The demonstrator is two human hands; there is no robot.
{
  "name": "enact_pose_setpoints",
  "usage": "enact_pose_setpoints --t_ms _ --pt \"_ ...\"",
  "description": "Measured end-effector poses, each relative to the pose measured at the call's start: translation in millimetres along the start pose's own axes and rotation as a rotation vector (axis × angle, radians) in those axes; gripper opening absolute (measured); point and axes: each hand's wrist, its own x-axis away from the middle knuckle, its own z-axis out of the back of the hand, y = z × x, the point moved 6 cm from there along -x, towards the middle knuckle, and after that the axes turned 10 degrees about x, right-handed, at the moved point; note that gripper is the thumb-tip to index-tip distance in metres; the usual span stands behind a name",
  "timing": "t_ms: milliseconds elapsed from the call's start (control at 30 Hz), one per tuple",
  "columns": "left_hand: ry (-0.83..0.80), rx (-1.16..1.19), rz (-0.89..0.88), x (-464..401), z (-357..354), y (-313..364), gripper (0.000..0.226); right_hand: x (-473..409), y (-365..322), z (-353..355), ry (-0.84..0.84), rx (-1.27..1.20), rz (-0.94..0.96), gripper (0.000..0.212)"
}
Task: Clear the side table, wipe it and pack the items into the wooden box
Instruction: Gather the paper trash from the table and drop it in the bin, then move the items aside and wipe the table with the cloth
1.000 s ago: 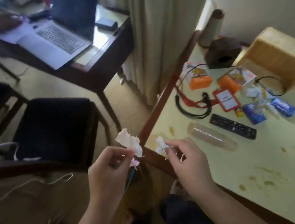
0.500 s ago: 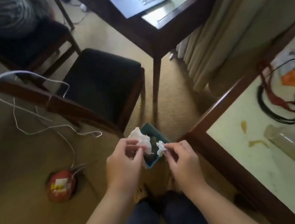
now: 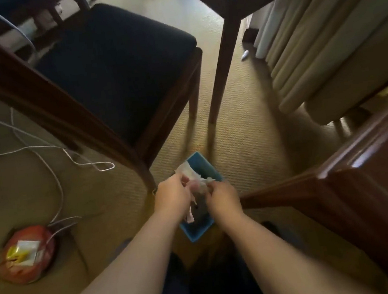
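Both hands hover over a small blue bin [image 3: 198,231] on the carpet. My left hand [image 3: 172,198] pinches a crumpled white tissue [image 3: 188,172] above the bin's far end. My right hand [image 3: 222,198] pinches a smaller scrap of white paper [image 3: 208,181] just beside it. The hands almost touch and are blurred. Only the dark wooden corner of the side table [image 3: 353,176] shows at the right; its top and the wooden box are out of view.
A dark chair [image 3: 114,66] stands directly ahead, with a desk leg [image 3: 222,65] beside it. Curtains [image 3: 336,39] hang at the upper right. White cables [image 3: 41,146] and a red bag [image 3: 25,254] lie on the carpet at the left.
My view has tipped from the side table down to the floor. Both hands, still holding the tissue scraps, have dropped closer together over the blue bin.
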Motion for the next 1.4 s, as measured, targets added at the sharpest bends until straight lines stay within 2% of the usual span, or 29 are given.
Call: enact_pose_setpoints --t_ms 67,133,233,333,500,667,900,1100,1267,1400 --pt "-0.094 -0.019 0.03 -14 -16 -16 0.029 -16 11 -22 -0.157 0.095 -0.057 0.034" --pt "-0.13 -0.021 0.01 -11 -20 -21 0.032 -14 22 -29 -0.212 0.065 -0.086 0.039" --pt "-0.12 0.046 -0.01 23 -2 -8 0.028 23 21 -8 -0.062 -0.128 -0.061 0.041" --pt "-0.078 0.212 -0.078 88 37 43 0.02 95 -12 39 -0.008 -0.315 -0.035 0.04" --pt "-0.012 0.347 -0.283 223 107 158 0.015 239 -79 171 0.145 -0.377 0.123 0.035" --pt "-0.127 0.244 -0.426 329 125 266 0.013 342 -83 308 0.455 -0.313 0.118 0.032" --pt "-0.301 -0.021 -0.693 383 64 376 0.013 404 7 412 0.666 -0.141 -0.092 0.045" --pt "-0.409 -0.218 -0.771 388 -21 429 0.016 411 113 435 0.602 -0.059 -0.264 0.059" --pt "-0.387 -0.301 -0.743 387 -78 453 0.011 384 159 443 0.445 0.136 -0.201 0.079" --pt "-0.351 -0.363 -0.686 381 -108 464 0.021 358 189 443 0.336 0.195 -0.19 0.084"
